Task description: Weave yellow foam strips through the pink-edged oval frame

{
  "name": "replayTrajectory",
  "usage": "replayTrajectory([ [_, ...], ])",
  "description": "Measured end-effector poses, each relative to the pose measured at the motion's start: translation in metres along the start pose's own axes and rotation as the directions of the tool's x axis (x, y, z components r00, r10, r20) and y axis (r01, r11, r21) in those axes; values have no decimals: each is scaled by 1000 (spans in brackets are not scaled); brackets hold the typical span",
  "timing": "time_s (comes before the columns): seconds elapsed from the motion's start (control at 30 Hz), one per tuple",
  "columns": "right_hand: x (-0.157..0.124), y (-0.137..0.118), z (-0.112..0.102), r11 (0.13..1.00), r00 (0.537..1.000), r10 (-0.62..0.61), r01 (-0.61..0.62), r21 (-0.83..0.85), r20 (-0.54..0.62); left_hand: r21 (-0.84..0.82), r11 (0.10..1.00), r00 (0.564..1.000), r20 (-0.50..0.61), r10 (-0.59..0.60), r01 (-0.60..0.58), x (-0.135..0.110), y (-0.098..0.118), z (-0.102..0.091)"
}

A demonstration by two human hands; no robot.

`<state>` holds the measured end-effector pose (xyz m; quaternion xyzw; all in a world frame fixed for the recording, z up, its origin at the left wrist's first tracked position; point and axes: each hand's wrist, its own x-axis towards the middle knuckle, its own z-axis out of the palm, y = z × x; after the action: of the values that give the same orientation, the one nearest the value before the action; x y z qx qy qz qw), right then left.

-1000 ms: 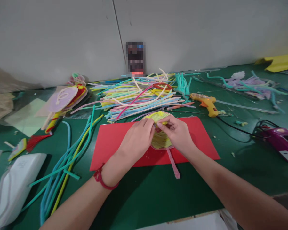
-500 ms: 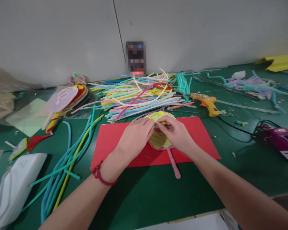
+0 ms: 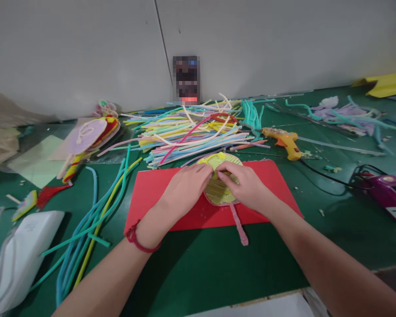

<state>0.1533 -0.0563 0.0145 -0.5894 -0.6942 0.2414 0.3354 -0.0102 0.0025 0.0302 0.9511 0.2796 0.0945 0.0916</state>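
Over a flat red rectangular sheet [image 3: 152, 191], the left hand [image 3: 187, 187] curls its fingers together; beneath both hands' fingertips lies a round, yellow-ribbed, pink-handled fan shape [image 3: 218, 193]; the right hand's [image 3: 246, 184] thumb and forefinger nearly meet, any pinch unclear.

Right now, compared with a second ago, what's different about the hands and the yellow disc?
The right hand has shifted a little right, and the left hand slightly left at the wrist, so more of the yellow disc shows between them. Whether anything was let go is unclear. The disc, red sheet and glue gun stayed put.
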Motion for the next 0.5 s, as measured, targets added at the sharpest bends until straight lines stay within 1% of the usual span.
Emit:
replayTrajectory([
  [0.13,-1,2,1,997,999,-44,43,-68,-24,54,998,1000,30,9,-10,-2,2,-2],
  [0.33,0,1,3,987,995,-98,94,-131,-25,49,998,997,73,-31,28,-5,7,-6],
  [0.5,-1,3,4,969,992,-126,119,-218,-19,53,997,994,85,-63,59,-4,7,-3],
])
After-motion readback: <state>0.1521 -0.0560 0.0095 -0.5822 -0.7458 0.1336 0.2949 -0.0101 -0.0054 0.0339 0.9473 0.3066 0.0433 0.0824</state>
